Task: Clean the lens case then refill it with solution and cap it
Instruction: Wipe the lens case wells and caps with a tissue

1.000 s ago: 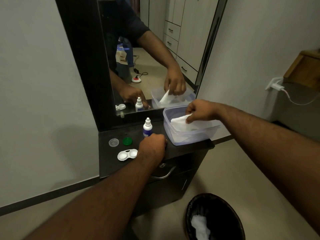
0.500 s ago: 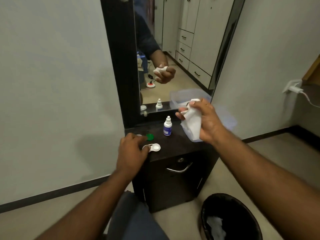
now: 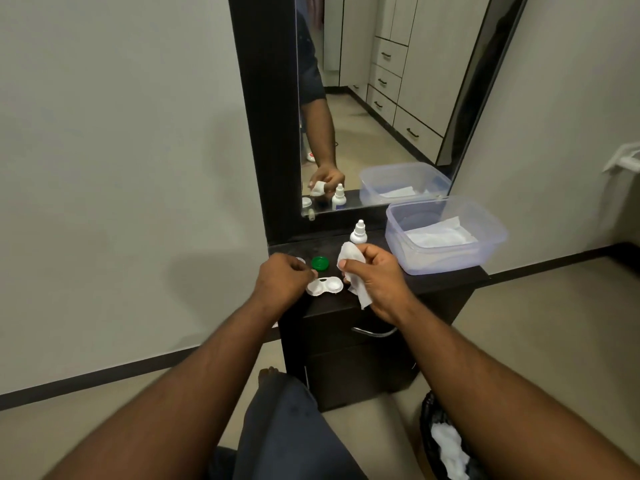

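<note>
Both hands closed: left (image 3: 282, 278) pinching lens case (image 3: 325, 285), right (image 3: 375, 277) gripping tissue (image 3: 351, 256).

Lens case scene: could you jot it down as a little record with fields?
lens case: open, white, on the dark cabinet top
left hand: fingers at the case's left end
right hand: holding a white tissue
green cap: off, behind the case
solution bottle: upright, capped
plastic tub: tissues inside
</note>
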Available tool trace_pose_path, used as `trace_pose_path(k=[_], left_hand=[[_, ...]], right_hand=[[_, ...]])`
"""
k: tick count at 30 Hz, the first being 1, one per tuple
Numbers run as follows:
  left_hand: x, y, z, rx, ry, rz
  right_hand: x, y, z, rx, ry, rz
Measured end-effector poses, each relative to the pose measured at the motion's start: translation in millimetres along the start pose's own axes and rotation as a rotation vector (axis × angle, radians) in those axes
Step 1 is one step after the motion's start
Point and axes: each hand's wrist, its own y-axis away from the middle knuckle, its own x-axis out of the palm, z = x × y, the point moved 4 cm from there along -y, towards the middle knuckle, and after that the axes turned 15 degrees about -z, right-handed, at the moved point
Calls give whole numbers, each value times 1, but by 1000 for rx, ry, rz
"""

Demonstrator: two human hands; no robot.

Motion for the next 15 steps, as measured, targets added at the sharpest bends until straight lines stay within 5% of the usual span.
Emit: trace_pose_path(k=[4,10,15], left_hand=[[11,5,0,-113,12,157],[15,7,1,-381,215,145],[12,2,-8,-414,88,275]], right_hand=[[5,-1,0,-57,9,11],[4,-5,-8,-96,44,-18],[2,-4,-8,-116,68,29]])
